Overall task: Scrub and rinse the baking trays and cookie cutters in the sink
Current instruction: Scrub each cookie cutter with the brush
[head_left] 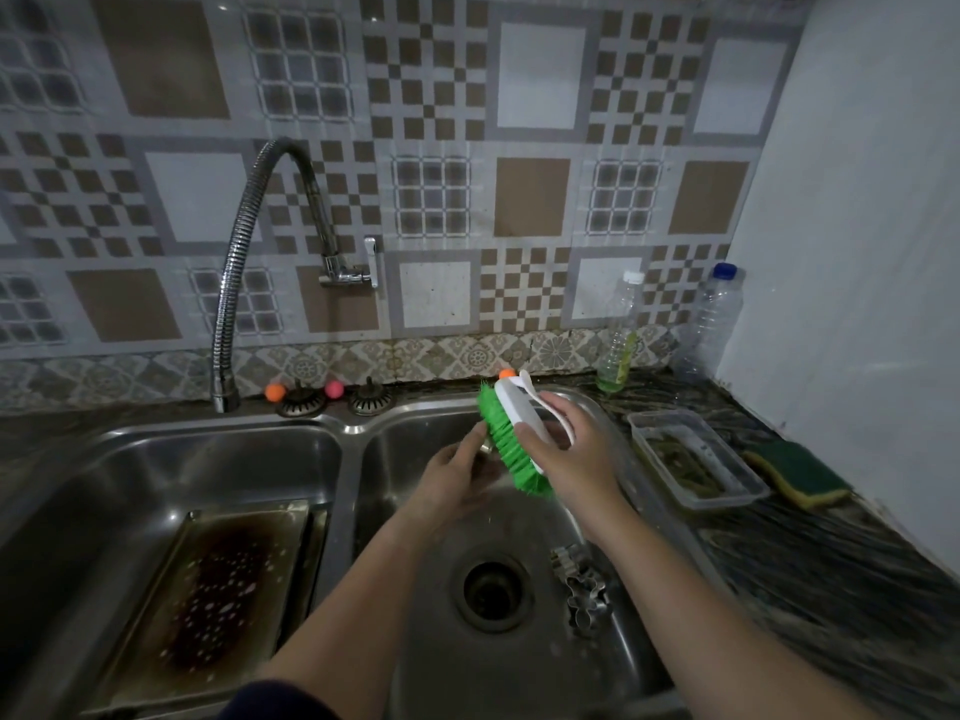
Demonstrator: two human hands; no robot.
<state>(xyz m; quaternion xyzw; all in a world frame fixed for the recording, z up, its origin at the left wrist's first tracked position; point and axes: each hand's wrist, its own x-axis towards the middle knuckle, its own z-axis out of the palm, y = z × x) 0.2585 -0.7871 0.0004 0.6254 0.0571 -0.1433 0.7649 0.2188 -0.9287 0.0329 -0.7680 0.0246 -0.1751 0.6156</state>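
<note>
Over the right basin of a steel double sink [358, 433], my right hand [569, 449] grips a white scrub brush with green bristles [511, 439]. The bristles press against a small metal cookie cutter [485, 448], mostly hidden, which my left hand [457, 472] holds. On the right basin floor, beside the drain [493, 589], lie more metal cookie cutters [582, 584]. A baking tray [218, 595] with dark burnt residue and soap flecks lies in the left basin.
A flexible faucet [228, 304] hangs over the left basin with no water running. Two strainer plugs [332, 400] sit on the back rim. On the right counter are two plastic bottles [621, 335], a clear container [696, 459] and a green-yellow sponge [800, 472].
</note>
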